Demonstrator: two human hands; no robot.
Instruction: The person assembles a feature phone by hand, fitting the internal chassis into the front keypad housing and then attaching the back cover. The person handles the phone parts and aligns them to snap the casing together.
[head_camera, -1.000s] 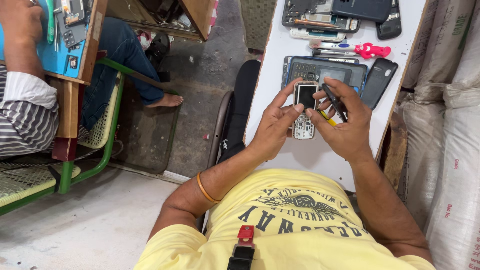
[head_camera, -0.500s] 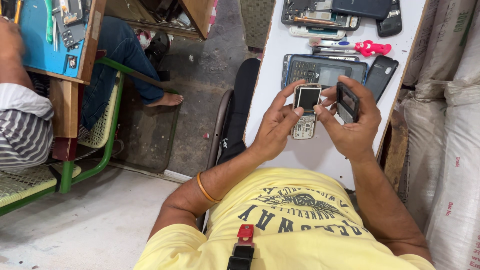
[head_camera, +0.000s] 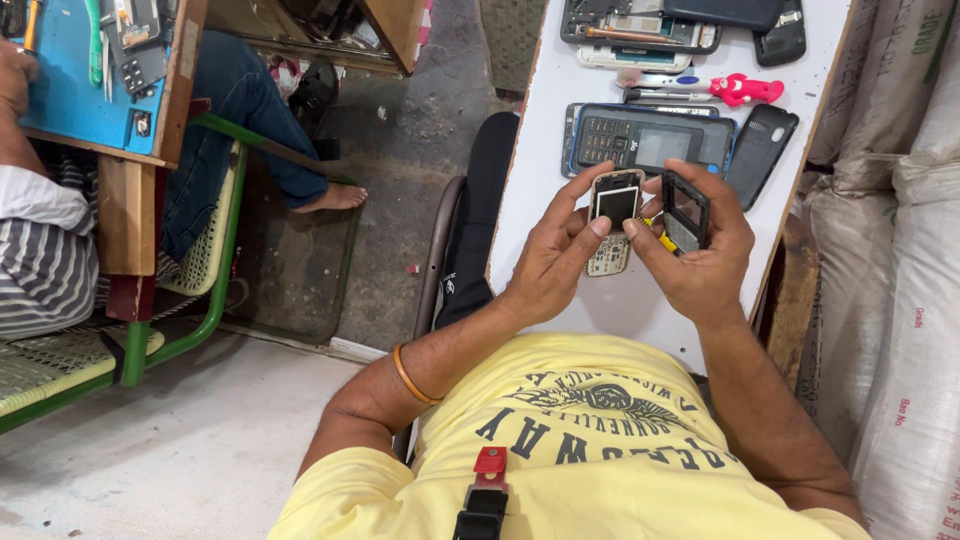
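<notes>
White table (head_camera: 560, 150), its far end cut off by the frame, carries opened phone shells and a pink-handled tool (head_camera: 738, 90). Left hand (head_camera: 555, 255) holds a stripped keypad phone (head_camera: 614, 215) above the table, fingers pinching its edges. Right hand (head_camera: 700, 260) grips a dark phone frame (head_camera: 687, 208); a yellow item beneath is mostly hidden.
</notes>
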